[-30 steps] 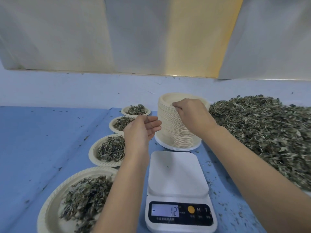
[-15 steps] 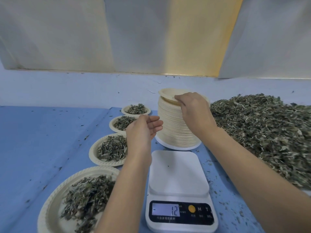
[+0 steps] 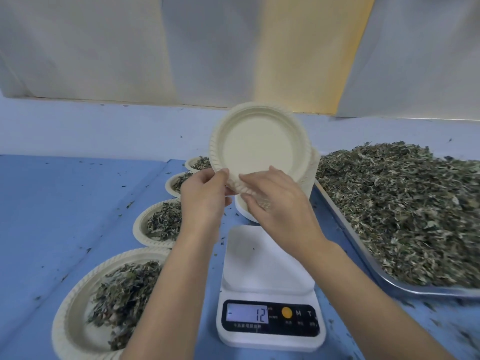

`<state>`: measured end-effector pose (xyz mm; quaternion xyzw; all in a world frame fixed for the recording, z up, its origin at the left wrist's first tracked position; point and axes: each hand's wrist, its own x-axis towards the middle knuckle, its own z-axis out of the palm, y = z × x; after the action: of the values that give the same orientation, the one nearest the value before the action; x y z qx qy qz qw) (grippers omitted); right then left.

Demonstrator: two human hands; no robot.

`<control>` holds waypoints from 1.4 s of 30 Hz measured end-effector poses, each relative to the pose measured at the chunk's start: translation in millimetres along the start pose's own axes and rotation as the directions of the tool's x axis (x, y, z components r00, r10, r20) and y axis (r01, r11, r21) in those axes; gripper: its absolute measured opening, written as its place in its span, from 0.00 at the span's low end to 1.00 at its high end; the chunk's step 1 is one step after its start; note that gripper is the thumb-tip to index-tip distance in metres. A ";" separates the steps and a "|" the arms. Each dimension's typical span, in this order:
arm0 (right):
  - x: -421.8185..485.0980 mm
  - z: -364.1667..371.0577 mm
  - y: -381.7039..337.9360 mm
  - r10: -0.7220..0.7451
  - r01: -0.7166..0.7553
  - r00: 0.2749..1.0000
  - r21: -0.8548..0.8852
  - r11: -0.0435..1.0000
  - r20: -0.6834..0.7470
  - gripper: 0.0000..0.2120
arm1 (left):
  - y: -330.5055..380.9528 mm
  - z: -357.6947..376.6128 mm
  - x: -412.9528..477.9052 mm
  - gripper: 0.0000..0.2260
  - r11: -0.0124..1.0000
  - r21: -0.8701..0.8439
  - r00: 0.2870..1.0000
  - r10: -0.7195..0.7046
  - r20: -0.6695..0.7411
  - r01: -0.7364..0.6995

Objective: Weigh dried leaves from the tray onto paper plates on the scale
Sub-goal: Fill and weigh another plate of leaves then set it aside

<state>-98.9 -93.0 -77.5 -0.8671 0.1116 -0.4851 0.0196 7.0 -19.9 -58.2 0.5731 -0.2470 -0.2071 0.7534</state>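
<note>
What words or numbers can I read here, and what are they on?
"- 12": on the scale, in its display.
"M" and "T": beside the orange button.
Small print beneath the display and buttons: too blurred to read.
No other writing shows.

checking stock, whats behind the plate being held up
The stack of paper plates: only its right edge and base show. The held plate, the left hand and right hand cover the rest.

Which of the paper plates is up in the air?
The empty paper plate, pinched by its near rim between the left hand and right hand. The four leaf-filled plates lie on the table.
</note>
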 end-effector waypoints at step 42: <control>-32.3 -41.6 49.8 0.815 -0.853 0.416 -0.136 0.503 0.403 0.17 | -19.0 -36.8 18.6 0.13 0.636 0.759 0.899 -0.401 0.174 0.137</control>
<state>-159.1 -131.6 -89.7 -0.7758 0.4983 -0.2180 0.3199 43.6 -7.8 -82.1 0.8131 -0.3403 -0.2947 0.3691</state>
